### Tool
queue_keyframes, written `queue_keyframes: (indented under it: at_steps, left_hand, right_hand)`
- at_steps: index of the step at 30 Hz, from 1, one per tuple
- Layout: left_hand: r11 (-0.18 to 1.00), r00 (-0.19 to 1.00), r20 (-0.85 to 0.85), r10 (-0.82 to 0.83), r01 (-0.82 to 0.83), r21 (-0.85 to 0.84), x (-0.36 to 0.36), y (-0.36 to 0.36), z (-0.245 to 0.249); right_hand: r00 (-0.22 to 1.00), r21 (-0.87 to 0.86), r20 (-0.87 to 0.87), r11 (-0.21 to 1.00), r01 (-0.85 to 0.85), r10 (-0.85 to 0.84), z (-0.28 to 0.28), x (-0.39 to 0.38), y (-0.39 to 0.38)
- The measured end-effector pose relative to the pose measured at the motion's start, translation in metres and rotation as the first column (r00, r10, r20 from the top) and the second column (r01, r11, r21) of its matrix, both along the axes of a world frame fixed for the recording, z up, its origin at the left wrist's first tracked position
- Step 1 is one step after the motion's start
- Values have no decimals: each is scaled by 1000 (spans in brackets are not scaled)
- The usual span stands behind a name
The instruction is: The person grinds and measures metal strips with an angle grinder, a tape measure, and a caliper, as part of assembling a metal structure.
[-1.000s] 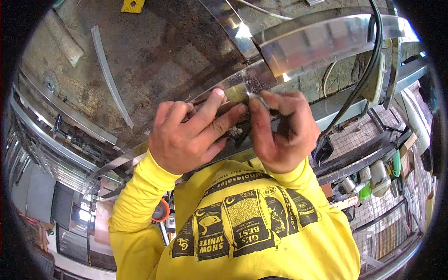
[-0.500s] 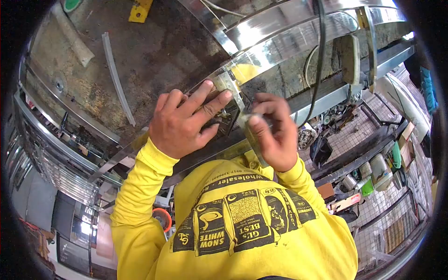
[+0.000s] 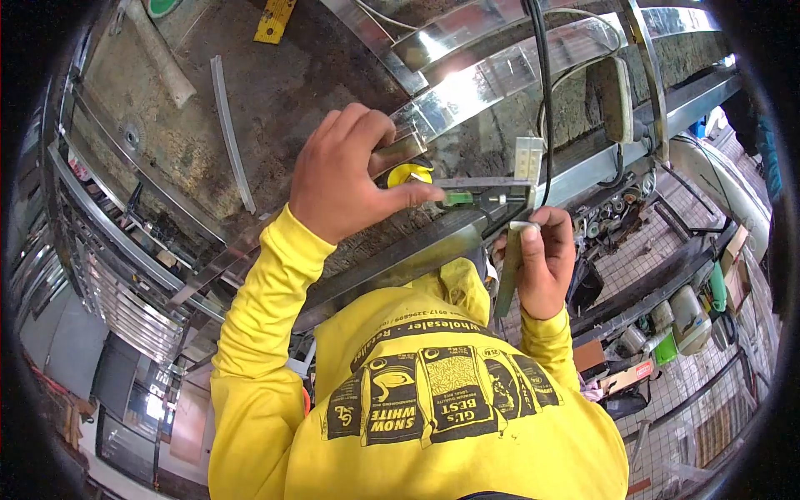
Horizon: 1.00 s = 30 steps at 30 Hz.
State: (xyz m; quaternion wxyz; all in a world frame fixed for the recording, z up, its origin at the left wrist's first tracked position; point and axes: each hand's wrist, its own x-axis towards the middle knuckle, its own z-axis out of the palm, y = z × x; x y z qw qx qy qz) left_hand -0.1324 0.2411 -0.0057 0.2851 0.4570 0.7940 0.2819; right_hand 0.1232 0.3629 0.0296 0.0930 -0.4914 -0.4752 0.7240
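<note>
My left hand point(image 3: 346, 171) is curled around the end of a shiny metal bar point(image 3: 402, 152), its thumb stretched out to the right. Below that bar, close to the thumb, is a round yellow item point(image 3: 410, 174). Between thumb and fingers, my right hand point(image 3: 545, 265) pinches a flat metal strip point(image 3: 508, 279) that points down toward my body. Just above this hand stands a pale metal plate point(image 3: 527, 160) with small marks, and a thin bar point(image 3: 479, 182) runs left from it. A small green piece point(image 3: 458, 198) shows near my left thumb tip.
The worn bench top point(image 3: 275, 125) carries a loose grey strip point(image 3: 232, 137) and a yellow perforated piece point(image 3: 273, 22). Polished curved metal point(image 3: 492, 79) crosses the back. A black cable point(image 3: 546, 92) hangs down near my right hand. Tools and parts lie below right.
My left hand has lifted off the marked metal piece and moved up to the bar. My right hand has shifted right and down with the flat strip. The view has also shifted slightly.
</note>
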Motion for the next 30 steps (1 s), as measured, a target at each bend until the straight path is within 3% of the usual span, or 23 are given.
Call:
queue_keyframes:
  at_steps: [5, 13, 16, 17, 20, 24, 27, 30]
  left_hand:
    - [998, 996, 79, 50, -48, -31, -6, 12, -10]
    - [976, 929, 316, 193, -149, -159, -17, 13, -25]
    - [995, 985, 140, 103, -104, -3, -16, -4, -7]
    - [1000, 1000, -29, 1, -1, -21, -15, -13, 8]
    - [1000, 998, -69, -14, 12, -26, -5, -51, 1]
    - [997, 997, 68, 49, -45, -64, -6, -58, 0]
    - [997, 994, -103, -20, 13, -72, -12, -51, 6]
    - [982, 982, 31, 184, -185, 47, -14, -51, -8]
  right_hand:
    - [994, -44, 13, 993, 107, -106, 3, 7, 0]
    - [999, -31, 34, 999, 17, -16, 3, 9, 3]
    - [999, -64, 27, 998, -26, 28, 5, 5, 4]
    - [998, -83, 24, 995, -54, 56, 5, 7, 5]
    - [991, -103, 6, 986, -129, 130, -1, 8, 0]
    - [974, -152, -52, 963, -224, 219, -14, -14, -12]
    - [958, -158, -18, 945, -286, 287, -18, -37, -21]
    - [968, -227, -47, 941, -252, 248, -23, -55, -28]
